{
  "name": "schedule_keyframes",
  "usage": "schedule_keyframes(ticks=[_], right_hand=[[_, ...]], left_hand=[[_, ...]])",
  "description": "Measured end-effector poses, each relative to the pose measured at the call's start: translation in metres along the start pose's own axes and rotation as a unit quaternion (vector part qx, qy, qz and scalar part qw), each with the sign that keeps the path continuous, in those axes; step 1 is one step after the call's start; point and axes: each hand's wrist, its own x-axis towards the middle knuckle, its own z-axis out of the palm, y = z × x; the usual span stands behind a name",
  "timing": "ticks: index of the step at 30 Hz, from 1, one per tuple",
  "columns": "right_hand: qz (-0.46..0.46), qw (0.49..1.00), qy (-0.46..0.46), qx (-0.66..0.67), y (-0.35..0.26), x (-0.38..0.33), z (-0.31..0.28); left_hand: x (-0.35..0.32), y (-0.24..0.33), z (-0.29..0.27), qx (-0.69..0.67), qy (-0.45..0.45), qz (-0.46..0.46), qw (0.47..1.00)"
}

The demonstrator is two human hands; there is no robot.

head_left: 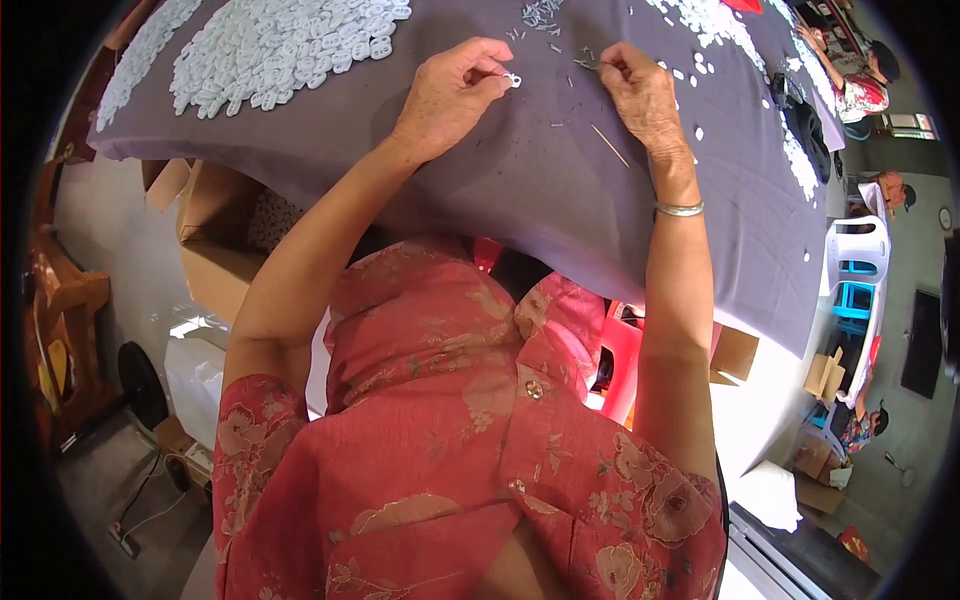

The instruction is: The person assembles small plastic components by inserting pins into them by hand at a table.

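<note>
My left hand (pixel 452 92) pinches a small white plastic piece (pixel 513 79) between thumb and forefinger, just above the grey cloth-covered table (pixel 520 190). My right hand (pixel 640 88) rests on the cloth with its fingertips closed on a small metal pin (pixel 585 64) from a scatter of such pins. A thin wooden stick (pixel 609 145) lies on the cloth below my right hand. A silver bangle (pixel 680 209) sits on my right wrist.
A large heap of white plastic pieces (pixel 280 45) lies at the table's far left; more white pieces (pixel 715 25) spread at far right. Small metal pins (pixel 540 15) are scattered at the far middle. Cardboard boxes (pixel 215 235) stand under the table. Other people (pixel 860 85) sit at right.
</note>
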Motion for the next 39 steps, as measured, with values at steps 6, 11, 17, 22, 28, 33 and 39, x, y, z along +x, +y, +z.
schedule_keyframes(ticks=[6, 11, 17, 22, 28, 33, 39], right_hand=[[0.020, 0.993, -0.004, 0.118, 0.015, 0.001, -0.004], [0.040, 0.998, -0.025, 0.046, 0.011, 0.002, -0.006], [0.019, 0.993, -0.018, 0.112, 0.010, 0.004, 0.000], [0.037, 0.994, -0.102, -0.021, -0.019, 0.007, 0.003], [0.079, 0.984, -0.155, -0.021, -0.024, 0.014, 0.001], [0.039, 0.993, -0.085, 0.067, -0.005, 0.005, 0.008], [0.125, 0.918, -0.084, 0.367, -0.045, 0.000, 0.014]], left_hand=[[0.002, 0.001, 0.002, -0.003, -0.008, 0.003, 1.000], [0.001, 0.002, 0.001, 0.003, -0.001, -0.002, 1.000], [0.001, 0.002, 0.001, 0.011, -0.005, -0.002, 1.000], [0.001, 0.000, 0.002, 0.009, 0.005, -0.003, 1.000], [0.000, 0.002, 0.001, -0.008, -0.004, 0.009, 1.000], [0.002, 0.004, 0.004, -0.016, -0.015, 0.017, 1.000], [0.002, 0.004, 0.006, -0.034, -0.024, 0.017, 0.999]])
